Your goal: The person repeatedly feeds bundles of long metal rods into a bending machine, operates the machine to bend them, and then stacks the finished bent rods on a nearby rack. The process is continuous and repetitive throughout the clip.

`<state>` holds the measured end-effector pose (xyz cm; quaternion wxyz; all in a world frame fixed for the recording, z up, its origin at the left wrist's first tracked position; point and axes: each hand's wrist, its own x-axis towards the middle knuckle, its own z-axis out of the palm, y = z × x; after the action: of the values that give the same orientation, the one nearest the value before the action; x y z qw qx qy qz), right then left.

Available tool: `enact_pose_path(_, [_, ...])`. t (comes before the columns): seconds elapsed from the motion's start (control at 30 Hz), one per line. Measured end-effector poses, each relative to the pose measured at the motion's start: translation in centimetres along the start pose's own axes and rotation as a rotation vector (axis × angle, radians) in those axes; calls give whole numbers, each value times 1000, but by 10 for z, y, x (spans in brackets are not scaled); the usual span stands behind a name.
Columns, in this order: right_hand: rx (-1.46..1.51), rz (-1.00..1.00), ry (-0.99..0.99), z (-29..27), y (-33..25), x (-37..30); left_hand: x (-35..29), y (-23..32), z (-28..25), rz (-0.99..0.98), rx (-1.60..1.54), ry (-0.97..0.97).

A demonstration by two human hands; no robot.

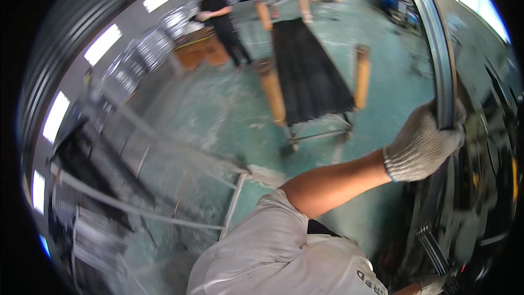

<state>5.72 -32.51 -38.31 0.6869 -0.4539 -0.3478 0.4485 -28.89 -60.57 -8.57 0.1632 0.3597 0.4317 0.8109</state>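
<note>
My left arm reaches across to the right, and my gloved left hand (pixel 426 141) is closed round a long grey metal profile (pixel 445 65). The profile rises from the fist past the top edge of the view. Its lower end shows just in front of the glove. At the lower right rim, my gloved right hand (pixel 435 283) is partly visible, its fingers closed on a dark ribbed metal bar (pixel 433 248). Part of that hand and the bar's lower end are cut off by the rim.
Dark machinery (pixel 469 207) stands close at my right. A rack of long black bars (pixel 308 71) between yellowish posts (pixel 362 76) stands ahead. A metal frame (pixel 232 207) is at my left. Farther off, a person (pixel 218 19) in black stands beside brown boxes (pixel 202 52).
</note>
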Motion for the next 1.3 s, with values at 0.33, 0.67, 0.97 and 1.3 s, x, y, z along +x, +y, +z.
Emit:
enact_pose_path(0.33, [-31,305,-803,217,-12,-240,-230,147,-197,279,329,804])
enact_pose_path(0.67, [216,105,-1296,319,-77,-514,-391,289,-332,549,179,1297])
enact_pose_path(0.97, [313,-442,-1540,442,-200,-769,-492,416,-460,865,104,1203])
enact_pose_path(1.3, [886,-878,-1462,306,-551,-1052,-641,490,-546,1250,-215,1064])
